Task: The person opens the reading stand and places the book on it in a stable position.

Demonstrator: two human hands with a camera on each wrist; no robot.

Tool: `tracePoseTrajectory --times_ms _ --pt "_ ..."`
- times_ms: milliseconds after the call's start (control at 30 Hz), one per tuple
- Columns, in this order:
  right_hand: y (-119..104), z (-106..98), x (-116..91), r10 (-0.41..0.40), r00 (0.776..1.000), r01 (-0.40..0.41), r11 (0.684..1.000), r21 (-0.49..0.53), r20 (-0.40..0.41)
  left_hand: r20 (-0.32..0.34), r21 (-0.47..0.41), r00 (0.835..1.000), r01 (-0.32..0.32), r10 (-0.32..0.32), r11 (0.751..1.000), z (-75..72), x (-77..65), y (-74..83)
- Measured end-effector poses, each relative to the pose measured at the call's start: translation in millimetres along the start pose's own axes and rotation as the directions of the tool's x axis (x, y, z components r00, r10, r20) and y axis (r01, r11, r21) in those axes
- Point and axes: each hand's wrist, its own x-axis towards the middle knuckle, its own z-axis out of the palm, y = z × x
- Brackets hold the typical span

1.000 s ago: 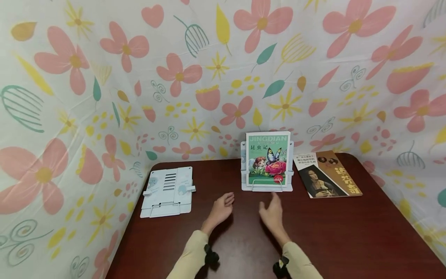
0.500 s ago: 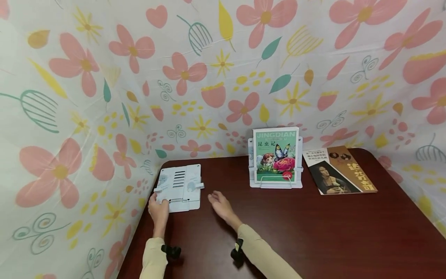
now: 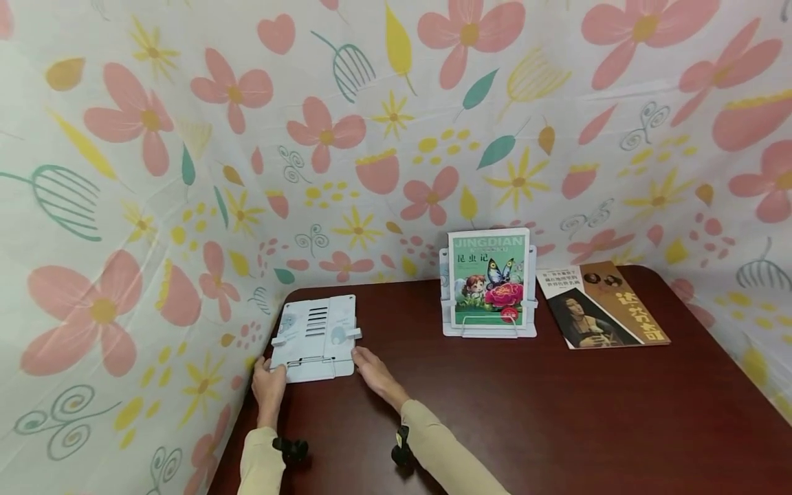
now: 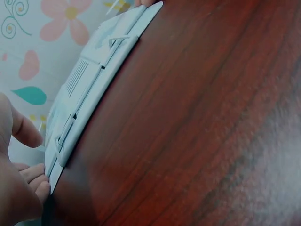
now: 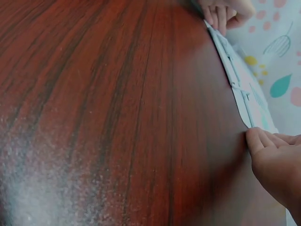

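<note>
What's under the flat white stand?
Dark red tabletop shows along the near edge of the flat white stand, between the left hand and right hand at its sides. Whatever lies directly beneath is covered; can't tell.

Head view evenly lit. Wrist views dimmer, soft; pale glare on table: left view, lower right; right view, lower left.

Touches opposite ends of a white stand on a brown table with right hand and left hand.
</note>
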Motion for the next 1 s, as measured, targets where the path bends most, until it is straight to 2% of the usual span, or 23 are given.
tracePoseTrajectory --times_ms 133,400,700,1000 --pt "1 -3 -5 0.01 1.0 -0.01 1.0 0.022 0.0 0.046 0.03 0.999 -0.006 0.005 1.0 -1.1 -2.7 -0.9" --pt "3 -16 -16 0.025 1.0 -0.025 0.998 0.058 0.009 0.087 0.073 0.996 -0.03 0.024 0.997 1.2 -9.2 2.1" --pt "5 -53 -31 0.017 1.0 -0.016 0.997 0.072 -0.019 0.104 0.115 0.988 -0.129 0.117 0.985 23.7 -28.8 12.2" --pt "10 -85 -63 0.047 0.996 -0.027 0.973 0.229 -0.08 0.132 0.144 0.971 -0.216 0.197 0.966 48.8 -59.9 15.9"
